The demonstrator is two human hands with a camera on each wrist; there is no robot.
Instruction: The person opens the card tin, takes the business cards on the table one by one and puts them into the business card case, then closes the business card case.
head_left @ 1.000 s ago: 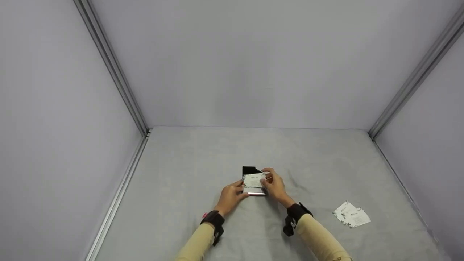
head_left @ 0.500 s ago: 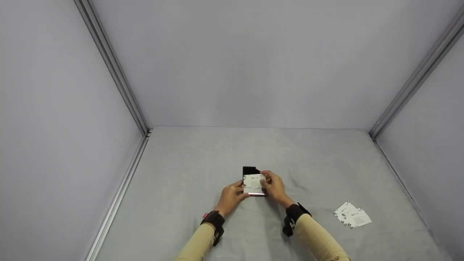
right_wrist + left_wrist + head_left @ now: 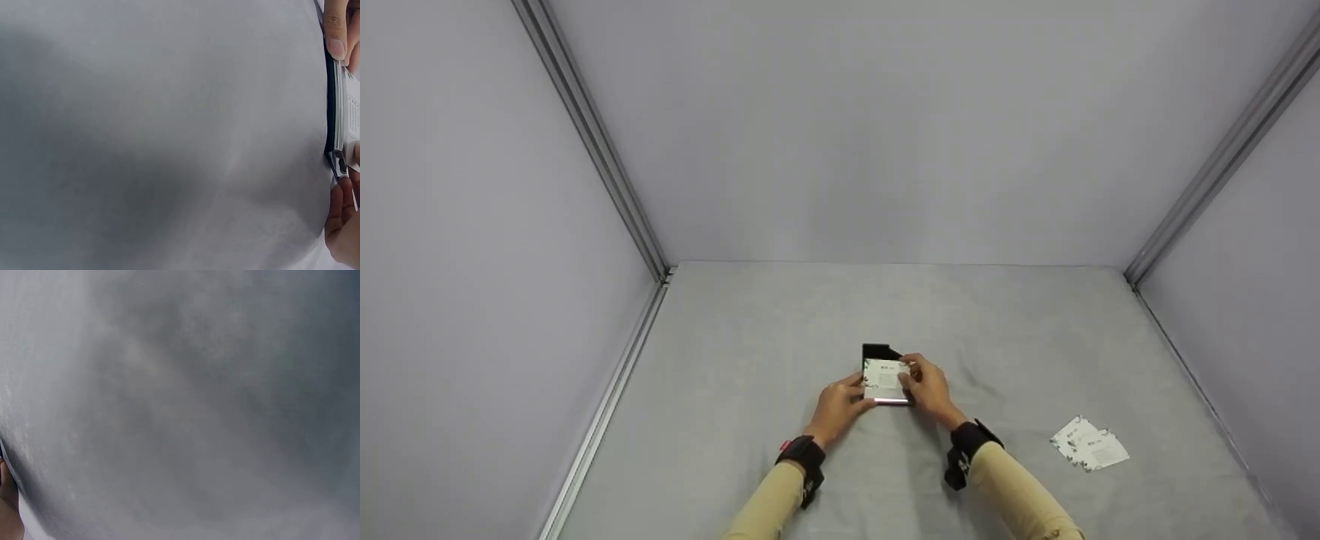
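Head view is showing two sleeved arms reaching forward over the grey tabletop (image 3: 750,337), the hands meeting near its middle. Between them a black card case (image 3: 877,352) is standing open, its lid pointing away from the person and its long axis running left to right. The left hand (image 3: 834,409) is gripping the case's near left corner, fingers curled round its silver lower edge. The right hand (image 3: 930,390) is pinching a white card (image 3: 883,375) by its right side, thumb and fingers closed narrowly on it, and the card is lying flat against the case's open front, just between the two hands. Further right, well apart from the hands, a few loose cards (image 3: 1089,444) are lying overlapped on the tabletop. Right wrist view is catching the case edge-on, with fingertips (image 3: 336,34) touching its end. Left wrist view is showing only blurred grey surface. Beyond everything, grey walls are closing the space.
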